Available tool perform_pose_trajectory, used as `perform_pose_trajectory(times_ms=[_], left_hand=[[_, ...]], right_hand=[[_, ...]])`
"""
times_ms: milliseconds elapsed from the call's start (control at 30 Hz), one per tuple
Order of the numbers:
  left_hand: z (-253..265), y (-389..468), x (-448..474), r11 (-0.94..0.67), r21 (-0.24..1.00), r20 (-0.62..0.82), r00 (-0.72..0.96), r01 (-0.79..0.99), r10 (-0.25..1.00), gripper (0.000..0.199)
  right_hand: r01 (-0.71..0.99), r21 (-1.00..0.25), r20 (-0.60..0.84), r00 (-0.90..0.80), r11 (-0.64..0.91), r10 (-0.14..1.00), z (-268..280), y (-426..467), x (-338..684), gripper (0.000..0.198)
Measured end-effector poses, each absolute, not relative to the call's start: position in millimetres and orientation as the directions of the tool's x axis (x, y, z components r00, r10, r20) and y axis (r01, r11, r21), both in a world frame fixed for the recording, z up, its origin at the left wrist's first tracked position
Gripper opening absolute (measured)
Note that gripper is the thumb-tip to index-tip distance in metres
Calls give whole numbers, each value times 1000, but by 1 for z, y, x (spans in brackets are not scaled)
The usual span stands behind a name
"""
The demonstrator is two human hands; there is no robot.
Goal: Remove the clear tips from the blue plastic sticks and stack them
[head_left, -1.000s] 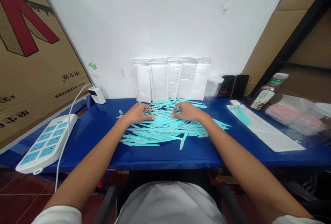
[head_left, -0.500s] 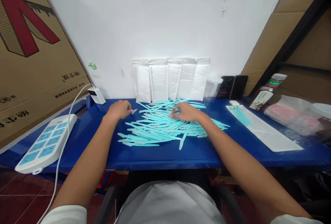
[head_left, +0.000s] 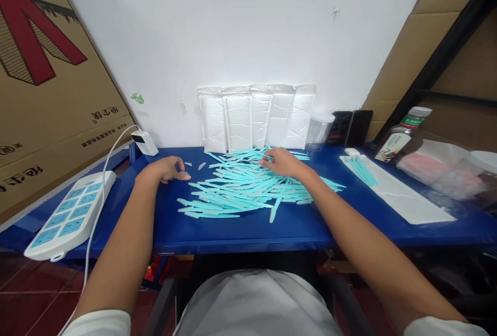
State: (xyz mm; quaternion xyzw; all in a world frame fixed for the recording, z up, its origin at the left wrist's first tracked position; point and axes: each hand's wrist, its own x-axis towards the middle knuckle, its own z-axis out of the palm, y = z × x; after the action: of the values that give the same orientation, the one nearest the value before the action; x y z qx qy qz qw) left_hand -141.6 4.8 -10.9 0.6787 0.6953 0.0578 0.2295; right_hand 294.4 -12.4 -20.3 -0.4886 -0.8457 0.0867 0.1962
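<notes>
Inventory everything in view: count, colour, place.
Table: one, blue, centre
Wall: one, white, behind
Floor: one, red, below
Flat envelope: one, white, table right
Sticks: uncountable, turquoise, mid-table pile; several on flat envelope
Padded envelopes: five, white, against wall
Small slips: at least two, pale, left of pile
Jar: one, clear, beside padded envelopes
Phones: two, black, right of jar
Small block: one, white, by phones
Bottle: one, dark, right
Bag: one, pink-white, far right
Power strip: one, white-blue, left
Cable: one, white, across power strip
Display box: one, white, back left
Cardboard: two areas, brown, both sides
Sleeves: two, white, bottom corners
Left hand: one, bare, left of pile
Right hand: one, bare, at pile
</notes>
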Motion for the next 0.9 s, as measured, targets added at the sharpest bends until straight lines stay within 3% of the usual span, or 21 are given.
perform_pose_trajectory(times_ms=[167, 400, 667, 900], left_hand=[[-7, 0, -131, 48, 407, -290, 79, 912, 954, 71], [-6, -1, -120, -73, 464, -237, 204, 883, 950, 66], [-17, 6, -111, -151, 424, -155, 236, 893, 959, 68], [-20, 5, -103, -269, 435, -122, 352, 860, 928, 66]], right_hand=[[794, -344, 250, -437, 502, 864, -16, -16, 294, 31], [792, -347, 257, -435, 502, 863, -14, -17, 294, 30], [801, -351, 245, -422, 486, 873, -14, -17, 296, 30], [694, -509, 264, -438, 510, 859, -18, -12, 294, 31]])
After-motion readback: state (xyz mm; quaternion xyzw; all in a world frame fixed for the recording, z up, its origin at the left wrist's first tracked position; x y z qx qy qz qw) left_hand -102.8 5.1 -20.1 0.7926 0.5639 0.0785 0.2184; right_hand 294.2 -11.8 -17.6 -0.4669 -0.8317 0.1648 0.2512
